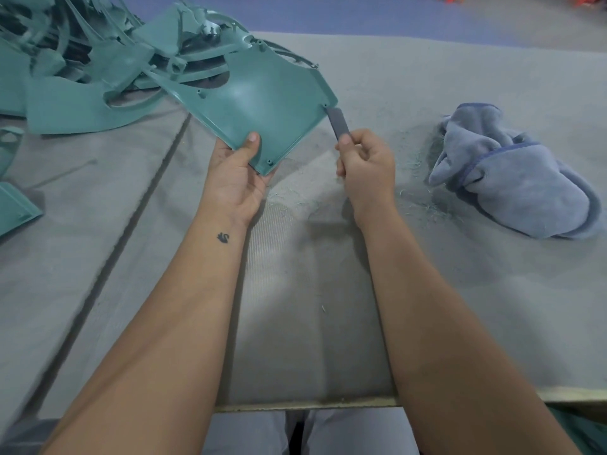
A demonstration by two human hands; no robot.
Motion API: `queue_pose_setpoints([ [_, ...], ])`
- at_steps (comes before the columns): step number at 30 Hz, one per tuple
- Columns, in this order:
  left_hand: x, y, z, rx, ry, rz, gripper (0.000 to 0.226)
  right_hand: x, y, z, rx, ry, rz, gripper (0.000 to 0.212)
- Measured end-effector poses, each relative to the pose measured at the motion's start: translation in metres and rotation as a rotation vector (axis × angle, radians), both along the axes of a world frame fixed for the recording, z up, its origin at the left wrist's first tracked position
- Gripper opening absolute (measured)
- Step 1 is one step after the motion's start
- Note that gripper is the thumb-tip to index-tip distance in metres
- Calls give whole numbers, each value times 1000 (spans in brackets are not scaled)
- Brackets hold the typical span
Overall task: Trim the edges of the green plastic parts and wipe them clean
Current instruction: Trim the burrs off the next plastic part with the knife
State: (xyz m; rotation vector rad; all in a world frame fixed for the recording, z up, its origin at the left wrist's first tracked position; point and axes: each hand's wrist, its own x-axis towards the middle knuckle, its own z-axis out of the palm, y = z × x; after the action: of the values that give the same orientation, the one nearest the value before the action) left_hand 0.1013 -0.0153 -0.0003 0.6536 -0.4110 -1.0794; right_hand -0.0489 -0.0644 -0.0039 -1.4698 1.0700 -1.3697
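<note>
Left hand (238,172) grips one green panel (262,106); right hand (366,165) pinches one, seemingly, scraper blade (338,123).

Both forearms bare, no sleeves in view. Small dark tattoo (223,237) on inner wrist below left hand (234,178). Right hand (368,169) bare, no rings. Light grey-blue trousers (308,431) at bottom edge.

Grey felt-covered table (427,290); dark seam (131,218) running diagonally at left; purple floor (361,11) beyond

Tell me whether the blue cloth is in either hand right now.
No: the blue cloth lies bunched on the table, apart from both hands.
</note>
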Motion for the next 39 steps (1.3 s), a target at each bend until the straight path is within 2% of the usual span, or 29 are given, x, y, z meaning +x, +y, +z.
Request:
queue_pose_setpoints([
  [2, -1, 0, 0, -3, -14, -9, 25, 0, -1, -1, -2, 37, 34, 27],
  [5, -3, 0, 1, -13, -25, -15, 25, 5, 1, -6, -56, 337, 145, 27],
  [7, -4, 0, 1, -19, -27, -15, 25, 6, 2, -7, -74, 431, 177, 27],
  [12, -4, -1, 0, 0, -17, -17, 25, 2, 1, -3, -32, 155, 49, 27],
  [23, -1, 0, -3, 45, -39, 10, 23, -2, 0, -3, 13, 204, 135, 21],
  [26, -2, -1, -2, 39, -9, 12, 24, 2, 5, -3, -38, 456, 230, 30],
  [27, -2, -1, -2, 37, -1, 14, 24, 3, 6, -3, -46, 485, 233, 31],
  [28, -2, -1, -2, 34, 9, 14, 23, 3, 6, -3, -36, 454, 224, 31],
  [32, -1, -1, -2, 25, 25, 3, 23, -1, 4, -1, 31, 135, 139, 21],
  [33, -1, -1, -2, 25, 20, 0, 23, 0, 4, -2, 21, 163, 138, 21],
  [36, -2, -1, -2, 27, 31, 6, 22, 3, 6, -5, -55, 494, 227, 27],
  [37, -2, -1, -2, 30, 33, 9, 22, 4, 6, -5, -62, 549, 249, 28],
  [39, -1, -1, -2, 39, 28, 9, 22, 4, 7, -4, -39, 500, 272, 28],
])
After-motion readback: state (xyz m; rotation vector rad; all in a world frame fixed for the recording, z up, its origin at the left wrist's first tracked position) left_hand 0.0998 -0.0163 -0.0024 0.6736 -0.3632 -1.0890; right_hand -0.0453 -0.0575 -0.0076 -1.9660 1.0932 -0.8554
